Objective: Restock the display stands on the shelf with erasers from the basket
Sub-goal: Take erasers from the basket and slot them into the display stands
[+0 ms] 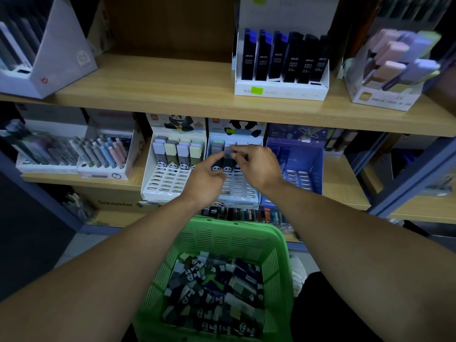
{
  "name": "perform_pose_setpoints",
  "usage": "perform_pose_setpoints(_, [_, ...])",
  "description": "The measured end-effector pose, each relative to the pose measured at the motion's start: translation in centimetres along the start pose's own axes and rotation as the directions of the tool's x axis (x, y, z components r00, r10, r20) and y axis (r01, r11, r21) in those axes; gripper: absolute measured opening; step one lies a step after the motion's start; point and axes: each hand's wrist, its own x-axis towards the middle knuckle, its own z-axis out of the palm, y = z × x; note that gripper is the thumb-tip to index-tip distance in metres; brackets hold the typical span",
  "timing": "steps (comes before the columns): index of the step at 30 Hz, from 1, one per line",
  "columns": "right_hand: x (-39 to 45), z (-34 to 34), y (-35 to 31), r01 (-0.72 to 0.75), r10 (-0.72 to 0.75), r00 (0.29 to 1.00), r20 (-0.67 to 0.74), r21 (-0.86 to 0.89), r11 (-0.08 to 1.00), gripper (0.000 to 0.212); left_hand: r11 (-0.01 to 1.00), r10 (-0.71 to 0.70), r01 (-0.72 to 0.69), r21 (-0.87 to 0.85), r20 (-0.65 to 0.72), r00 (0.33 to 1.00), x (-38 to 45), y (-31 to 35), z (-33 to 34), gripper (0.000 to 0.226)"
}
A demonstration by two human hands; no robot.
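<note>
Hard to make out at far left: dim, blurred pen packs in a white tray (47, 154), count uncertain. Beside it, a pink tray (106, 154) of pastel pens, too smeared to count. Blurred too by motion, the pastel items (404, 58) at upper right. Cut off at the frame edges, both forearms.

Wooden shelving on blue-grey uprights, two boards in view: upper shelf (172, 80) and lower shelf (345, 178). On the upper one, a white box (281, 91) with six dark lead cases.

Three slotted display stands side by side on the lower shelf. Left stand (170, 183), white: four erasers in front with panda sleeves, more caps behind, many slots bare. Middle stand (241, 188): back rows partly hidden by the hands. Blue stand (303, 176) at right, mostly bare slots.

Left hand (207, 176) curled, fingertips pinching a panda eraser (228, 159) at the middle stand's back rows. Right hand (259, 166) pinching the same eraser at its top end.

Below, between the arms, one green basket (278, 255) heaped with panda erasers (212, 290), too jumbled to count.
</note>
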Motion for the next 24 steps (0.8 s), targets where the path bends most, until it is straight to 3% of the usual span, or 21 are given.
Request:
perform_pose_setpoints(5, [-0.9, -1.1, -1.7, 0.054, -0.054, 0.999, -0.009, 0.021, 0.998, 0.026, 0.999, 0.033, -0.035, -0.031, -0.06, 0.998, -1.9, -0.1, -0.7, 0.026])
perform_pose_setpoints(7, [-1.9, -1.3, -2.4, 0.099, -0.099, 0.995, -0.008, 0.009, 0.995, 0.024, 0.996, 0.08, -0.083, -0.033, -0.09, 0.993, -3.3, -0.8, -1.1, 0.032])
perform_pose_setpoints(11, [-6.2, 0.8, -2.4, 0.101, -0.101, 0.995, -0.003, 0.108, 0.989, 0.02, 0.936, 0.167, -0.117, 0.331, -0.128, 0.977, -6.5, -4.7, -1.6, 0.029])
perform_pose_setpoints(13, [-9.6, 2.9, -1.5, 0.098, -0.105, 0.991, 0.087, 0.085, 0.992, 0.019, 0.895, 0.084, -0.035, 0.445, -0.091, 0.992, -8.2, -8.1, -1.6, 0.024])
perform_pose_setpoints(15, [-12.7, 4.9, -0.1, 0.098, -0.097, 0.965, 0.242, 0.01, 0.995, 0.021, 0.853, -0.101, 0.092, 0.513, -0.011, 0.995, -9.7, -12.6, -1.2, 0.026])
perform_pose_setpoints(18, [-15.8, 8.3, 3.1, -0.016, 0.071, 0.873, 0.482, -0.118, 0.993, 0.018, 0.795, -0.418, 0.243, 0.555, 0.211, 0.884, -12.2, -17.8, 0.2, 0.021])
perform_pose_setpoints(21, [-18.5, 12.3, 7.0, -0.126, 0.292, 0.684, 0.669, -0.286, 0.95, 0.024, 0.77, -0.489, 0.207, 0.604, 0.349, 0.799, -13.7, -21.3, 1.6, 0.015])
perform_pose_setpoints(24, [-21.1, 15.9, 10.2, -0.093, 0.384, 0.527, 0.758, -0.398, 0.913, 0.057, 0.778, -0.543, 0.245, 0.578, 0.425, 0.724, -13.2, -24.9, 2.9, 0.021])
